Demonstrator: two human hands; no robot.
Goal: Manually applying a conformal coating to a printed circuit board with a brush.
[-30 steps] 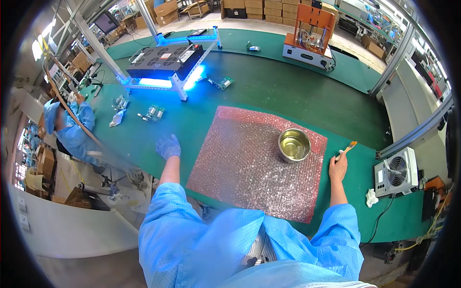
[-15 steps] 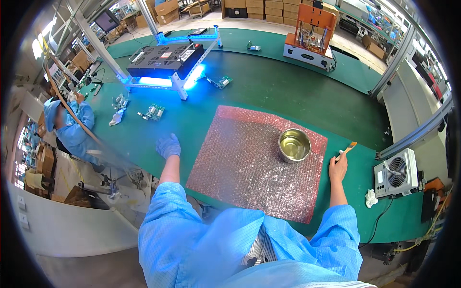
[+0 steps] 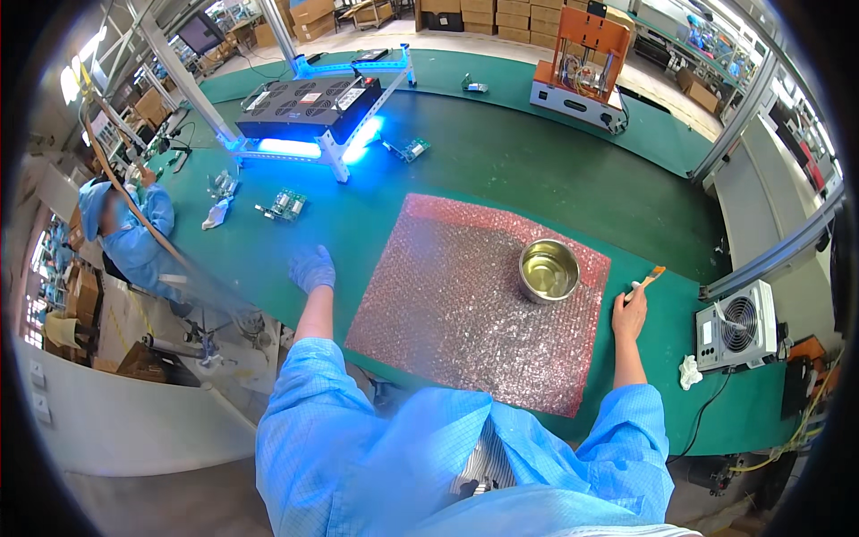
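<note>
My left hand [image 3: 312,271], in a pale glove, lies on the green table left of the pink bubble-wrap sheet [image 3: 447,313]. Its fingers are loosely extended and hold nothing. To the right of the sheet, my bare right hand [image 3: 630,313] is closed round the handle of a small brush [image 3: 650,277]. The brush's orange-brown bristles point away from me, up and to the right. On the right part of the sheet stands a round metal bowl [image 3: 548,271] with clear yellowish liquid in it. The nearest circuit board [image 3: 284,206] to my left hand lies beyond it.
A black fan unit [image 3: 309,106] on a metal frame glows blue underneath at the back left. Another circuit board [image 3: 408,149] lies beside it. A white fan blower [image 3: 739,324] and crumpled white tissue [image 3: 690,372] are at the right. A co-worker [image 3: 134,228] sits at far left.
The view has shifted very slightly. Both hands, the brush and the bowl stay where they were; the co-worker at the left has moved a little.
</note>
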